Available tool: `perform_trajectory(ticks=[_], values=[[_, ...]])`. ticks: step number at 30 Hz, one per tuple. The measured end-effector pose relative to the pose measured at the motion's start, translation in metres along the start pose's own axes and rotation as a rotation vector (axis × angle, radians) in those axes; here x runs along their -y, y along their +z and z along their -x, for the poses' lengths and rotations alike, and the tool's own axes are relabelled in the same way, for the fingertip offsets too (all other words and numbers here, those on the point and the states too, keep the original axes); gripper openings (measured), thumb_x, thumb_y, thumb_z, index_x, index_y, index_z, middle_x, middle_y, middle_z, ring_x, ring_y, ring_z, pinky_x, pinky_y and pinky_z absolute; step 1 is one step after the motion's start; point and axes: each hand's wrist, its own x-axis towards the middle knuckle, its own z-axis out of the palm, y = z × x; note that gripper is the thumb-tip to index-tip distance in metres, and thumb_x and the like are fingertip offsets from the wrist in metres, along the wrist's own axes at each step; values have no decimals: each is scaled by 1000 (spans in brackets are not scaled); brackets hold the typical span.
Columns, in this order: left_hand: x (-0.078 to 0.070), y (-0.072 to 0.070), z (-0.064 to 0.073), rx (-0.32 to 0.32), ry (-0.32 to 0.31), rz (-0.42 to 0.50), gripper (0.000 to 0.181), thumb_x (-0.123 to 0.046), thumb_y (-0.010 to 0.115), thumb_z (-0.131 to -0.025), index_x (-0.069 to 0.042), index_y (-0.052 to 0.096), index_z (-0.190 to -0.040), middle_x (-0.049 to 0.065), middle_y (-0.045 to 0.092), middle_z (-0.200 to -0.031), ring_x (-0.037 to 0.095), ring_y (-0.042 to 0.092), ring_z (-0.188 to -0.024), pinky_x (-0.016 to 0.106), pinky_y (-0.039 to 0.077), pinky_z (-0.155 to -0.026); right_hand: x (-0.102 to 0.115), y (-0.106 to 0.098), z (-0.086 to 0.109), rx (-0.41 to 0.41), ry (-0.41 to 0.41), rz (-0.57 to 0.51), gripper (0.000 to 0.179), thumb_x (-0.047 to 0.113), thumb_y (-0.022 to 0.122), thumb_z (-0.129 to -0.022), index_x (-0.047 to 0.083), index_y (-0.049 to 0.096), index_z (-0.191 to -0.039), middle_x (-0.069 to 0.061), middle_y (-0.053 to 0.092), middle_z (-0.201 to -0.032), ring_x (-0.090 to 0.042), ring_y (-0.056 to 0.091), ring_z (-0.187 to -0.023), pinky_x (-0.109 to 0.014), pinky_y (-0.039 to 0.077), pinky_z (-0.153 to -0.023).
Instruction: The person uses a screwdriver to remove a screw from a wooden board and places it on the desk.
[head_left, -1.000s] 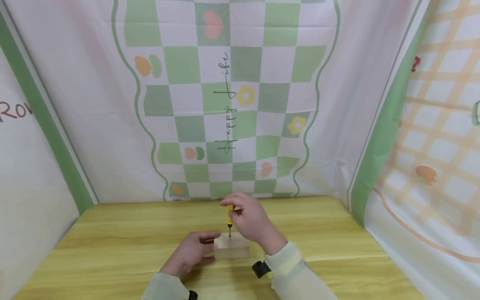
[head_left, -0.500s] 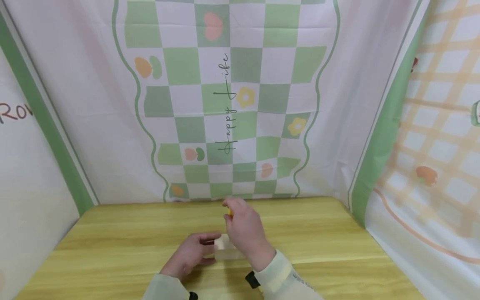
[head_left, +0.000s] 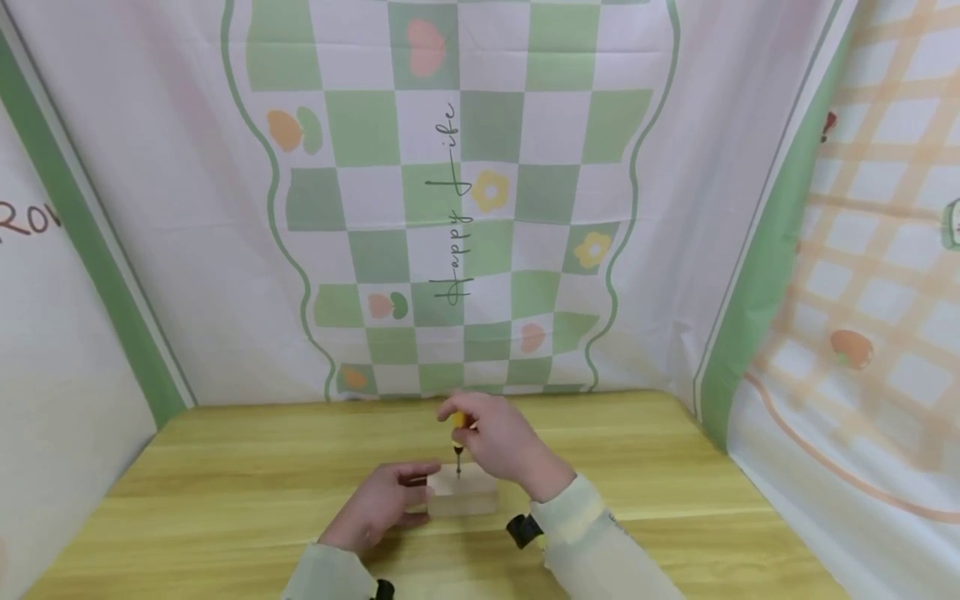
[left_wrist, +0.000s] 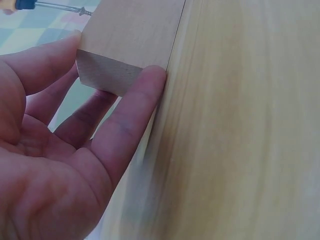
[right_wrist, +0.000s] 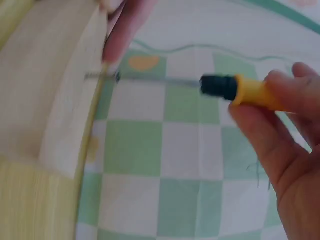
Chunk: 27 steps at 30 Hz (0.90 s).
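A pale wooden block [head_left: 463, 505] lies on the table in the head view, its left end gripped by my left hand [head_left: 381, 505]. Thumb and fingers spread across that end, as the left wrist view shows on the block [left_wrist: 132, 35]. My right hand [head_left: 504, 440] pinches the yellow handle of a screwdriver [right_wrist: 250, 92] that has a black collar and thin metal shaft. It stands upright over the block's top. At the shaft's end is a screw [right_wrist: 103, 76], standing in the top face with its head and some thread showing.
The wood-grain table [head_left: 622, 467] stretches around both hands. Behind it hangs a green and white checked cloth [head_left: 491, 125], with more cloth at the left and right sides. A black wrist strap piece [head_left: 522, 531] sits beneath the right sleeve.
Half a second ago my right hand was rolled over to the left, covering the shaft. It has turned back, showing the screwdriver again. My left hand and the block have stayed put.
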Motion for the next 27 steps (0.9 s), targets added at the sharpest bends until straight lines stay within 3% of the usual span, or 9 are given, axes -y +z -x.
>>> perform_trajectory(ticks=[2, 5, 8, 11, 15, 20, 27], values=[[0, 0, 0, 0, -3, 0, 46, -4, 68, -94, 1, 56, -138, 21, 46, -147, 41, 48, -126, 47, 58, -84, -2, 1, 0, -12, 17, 15, 24, 4, 67, -94, 13, 67, -117, 0, 65, -111, -8, 59, -76, -26, 55, -66], [0, -1, 1, 0, 0, 2, 46, -4, 68, -94, 2, 56, -138, 22, 46, -146, 42, 49, -125, 47, 58, -84, 1, 5, 2, -88, 1, 137, 24, 16, 70, -94, 10, 66, -117, -2, 65, -106, -11, 59, -76, -29, 55, -67], [1, -1, 1, -1, 2, 7, 46, -4, 68, -93, 2, 57, -137, 21, 47, -145, 40, 51, -123, 47, 58, -84, 6, 13, 3, -170, -20, 278, 22, 22, 74, -92, 8, 65, -106, -3, 64, -94, -13, 56, -68, -29, 52, -57], [1, -2, 1, -2, 1, 13, 45, -3, 68, -93, 2, 57, -137, 22, 49, -143, 37, 56, -118, 47, 58, -84, 10, 19, 2, -206, -18, 325, 18, 16, 76, -91, 8, 60, -96, -1, 57, -83, -15, 54, -64, -27, 50, -53], [1, -2, 0, -1, -3, 18, 44, -3, 68, -93, 2, 58, -136, 22, 51, -141, 33, 60, -111, 47, 58, -84, 14, 21, 0, -200, 15, 274, 17, 5, 74, -90, 9, 59, -94, 0, 57, -84, -16, 57, -69, -27, 51, -57], [0, -2, -1, 1, -9, 11, 44, -4, 68, -94, 1, 59, -136, 21, 50, -143, 35, 56, -117, 47, 58, -84, 10, 18, -4, -166, 24, 193, 16, 0, 69, -91, 12, 58, -94, 1, 60, -89, -15, 57, -73, -29, 52, -63], [1, -2, -2, -2, 1, 14, 45, -4, 68, -93, 1, 58, -136, 21, 48, -145, 38, 52, -122, 48, 58, -83, -1, 8, -8, -17, -21, 26, 22, -1, 63, -94, 17, 51, -89, 7, 53, -84, -12, 51, -68, -29, 47, -60]])
